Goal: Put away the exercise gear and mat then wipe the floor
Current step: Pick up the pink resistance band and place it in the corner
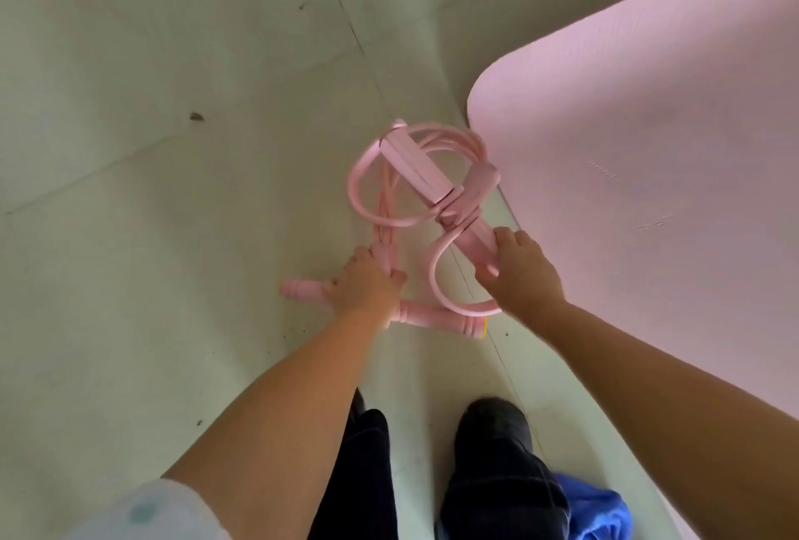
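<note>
Now both hands' fingers clench the pedal puller, lengthwise away from the feet.

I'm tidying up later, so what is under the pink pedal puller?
Bare floor tile; a loop end overlaps the jump rope handle. The pink mat lies beside it. Beneath the hands is hidden.

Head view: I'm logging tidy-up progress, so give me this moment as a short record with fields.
gear: pink pedal puller on the floor, beside the mat's corner
left hand: on the puller's handle bar and cords
right hand: gripping a foot loop
mat: pink, unrolled flat
floor: specks of dirt, not yet wiped
other: blue cloth by the feet
</note>
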Tool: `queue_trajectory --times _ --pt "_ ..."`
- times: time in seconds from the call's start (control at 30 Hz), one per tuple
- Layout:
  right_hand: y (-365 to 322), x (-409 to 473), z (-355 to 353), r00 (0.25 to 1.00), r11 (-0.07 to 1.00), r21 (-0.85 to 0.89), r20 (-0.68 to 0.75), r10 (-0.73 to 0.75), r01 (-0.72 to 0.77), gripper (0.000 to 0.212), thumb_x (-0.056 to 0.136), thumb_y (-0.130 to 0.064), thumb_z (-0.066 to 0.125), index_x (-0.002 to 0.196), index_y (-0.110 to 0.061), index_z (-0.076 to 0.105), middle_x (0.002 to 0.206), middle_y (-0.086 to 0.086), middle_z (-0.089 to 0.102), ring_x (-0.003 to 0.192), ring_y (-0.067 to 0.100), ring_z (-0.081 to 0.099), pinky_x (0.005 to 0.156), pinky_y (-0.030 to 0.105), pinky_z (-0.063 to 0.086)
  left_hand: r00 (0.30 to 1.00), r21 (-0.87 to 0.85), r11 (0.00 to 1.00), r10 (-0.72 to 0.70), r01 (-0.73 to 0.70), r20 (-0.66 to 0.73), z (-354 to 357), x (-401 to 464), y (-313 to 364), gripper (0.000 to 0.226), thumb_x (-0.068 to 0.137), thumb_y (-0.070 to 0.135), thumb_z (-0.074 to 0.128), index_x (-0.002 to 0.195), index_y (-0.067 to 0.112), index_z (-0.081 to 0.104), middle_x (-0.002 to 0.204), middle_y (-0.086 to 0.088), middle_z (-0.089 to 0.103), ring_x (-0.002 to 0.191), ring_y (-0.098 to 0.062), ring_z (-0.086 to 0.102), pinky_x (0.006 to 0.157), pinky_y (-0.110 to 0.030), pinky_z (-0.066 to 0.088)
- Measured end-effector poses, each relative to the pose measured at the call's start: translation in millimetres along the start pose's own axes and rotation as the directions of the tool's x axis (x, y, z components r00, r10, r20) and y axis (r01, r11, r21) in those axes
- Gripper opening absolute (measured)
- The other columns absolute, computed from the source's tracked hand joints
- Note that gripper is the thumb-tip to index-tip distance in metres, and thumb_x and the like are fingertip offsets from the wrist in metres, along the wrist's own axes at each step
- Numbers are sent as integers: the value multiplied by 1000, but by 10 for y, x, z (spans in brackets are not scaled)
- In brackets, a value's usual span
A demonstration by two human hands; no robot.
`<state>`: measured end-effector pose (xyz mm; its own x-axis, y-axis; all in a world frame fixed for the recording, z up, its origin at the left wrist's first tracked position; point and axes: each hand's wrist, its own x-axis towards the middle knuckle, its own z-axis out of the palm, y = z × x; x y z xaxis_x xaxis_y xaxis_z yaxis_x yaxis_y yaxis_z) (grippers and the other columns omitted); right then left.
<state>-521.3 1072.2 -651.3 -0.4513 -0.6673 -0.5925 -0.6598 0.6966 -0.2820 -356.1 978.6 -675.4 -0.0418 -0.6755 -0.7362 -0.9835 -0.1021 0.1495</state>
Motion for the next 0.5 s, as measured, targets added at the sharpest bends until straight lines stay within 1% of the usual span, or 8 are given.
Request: queue_trajectory --times 0.07,0.17,0.3,0.33,0.43,0.5 --pt "-172 -293 -278 1000 1000 20 -23 15 -14 40 88 -30 56 120 -10 45 106 6 51 92 23 52 67 34 47 996 54 997 51 -47 -77 -337 -313 54 36 82 39 62 107 15 50 104 0 63 99 -26 59 91 -38 35" --pt "-434 -865 -818 998 996 78 -18 55 -53 35 87 -27 55 114 -8 45 102 7 49 91 25 51 64 36 45 978 90 986 154 -142 -139 -876 -943 133 32 82 37 60 103 14 52 98 -1 62 93 -24 57 88 -37 32" --pt "-754 -1734 -1692 998 990 128 -29 60 -55 35 89 -28 53 117 -9 44 102 5 48 90 23 49 65 33 45 956 165 961 247 -222 -156 -1695 -1931 307 27 87 38 57 101 16 48 75 6 57 69 -18 52 78 -33 29" --pt "-829 -1949 -1922 998 988 143 -35 61 -55 35 90 -28 53 118 -9 43 102 4 47 90 22 49 65 32 44 950 195 950 273 -242 -152 -1920 -2185 365 28 88 39 56 102 16 47 72 7 56 66 -17 51 77 -32 29" --pt "-1019 -2568 -2586 996 984 166 -47 70 -61 33 91 -28 51 118 -10 43 101 1 46 89 19 47 65 29 39 919 308 903 359 -299 -161 -2581 -2929 513 31 89 44 54 103 16 47 76 8 57 67 -15 52 81 -31 32" --pt "-1117 -2994 -3007 993 982 174 -71 90 -76 34 91 -28 52 117 -9 44 98 0 43 92 22 49 65 30 38 895 340 877 412 -339 -170 -3003 -3442 619 32 89 44 54 102 16 48 76 8 55 68 -14 51 85 -31 34"
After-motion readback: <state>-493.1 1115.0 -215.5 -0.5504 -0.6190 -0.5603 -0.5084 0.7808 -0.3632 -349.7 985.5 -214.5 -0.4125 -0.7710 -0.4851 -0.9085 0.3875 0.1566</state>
